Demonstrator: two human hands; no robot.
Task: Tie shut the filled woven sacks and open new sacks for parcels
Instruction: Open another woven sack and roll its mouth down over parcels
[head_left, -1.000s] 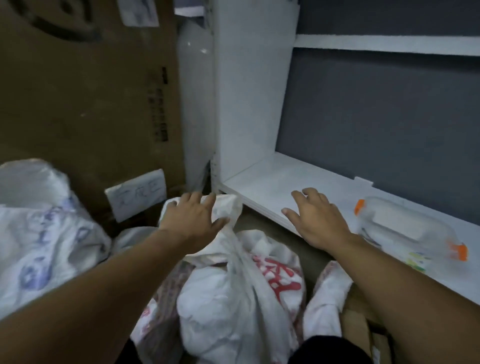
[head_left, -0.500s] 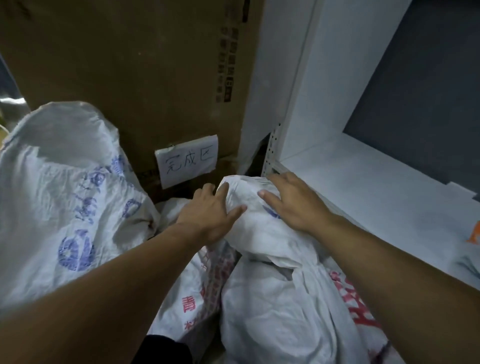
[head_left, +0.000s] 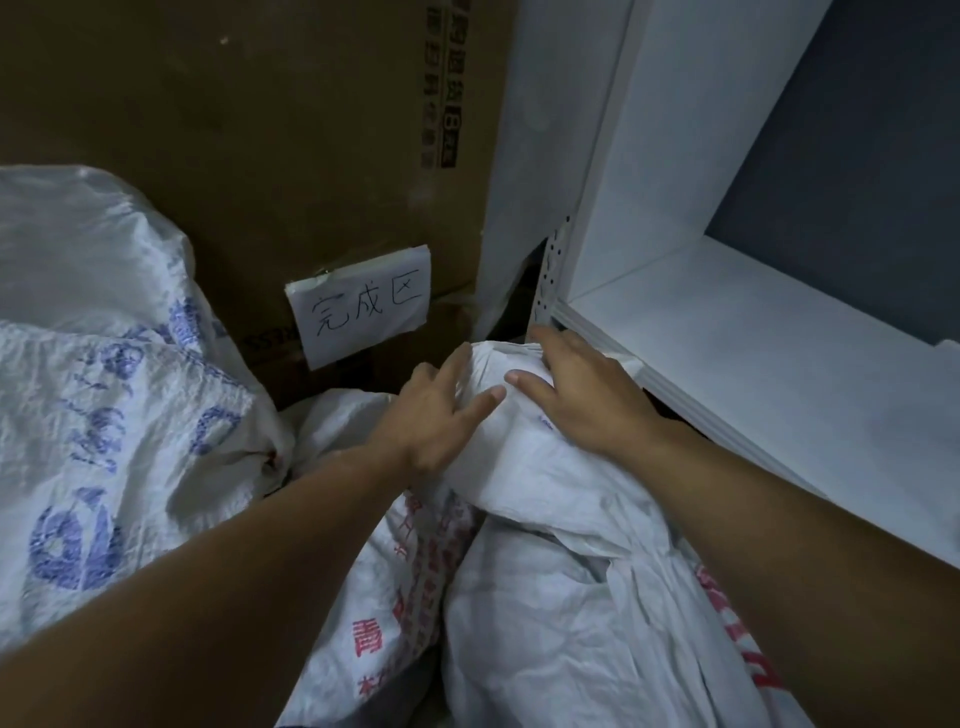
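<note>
Head view: nearest, the filled sack (head_left: 561, 623) is seen under both forearms, wedged between a red-printed sack (head_left: 395, 597) and the shelf (head_left: 779, 395). Its top is gathered into a bunched neck, and both hands are now set there. The neck is clasped between thumb and fingers by the left hand (head_left: 431, 410). The right hand (head_left: 587, 395) is cupped over it from the other side, with its fingers curled over the far edge.

1 s ago only the left hand was on the cloth, while the right lay flat on the shelf near a bottle. By 0.5 s ago it had been brought across, and since then the hold has barely shifted. No cord or knot can be made out. Gathering is judged to be done and tying not yet begun; a twist of the neck seems called for next.

Further left a blue-printed sack (head_left: 104, 415) is heaped. Behind, a paper label (head_left: 363, 306) is taped to cardboard (head_left: 260, 156).
</note>
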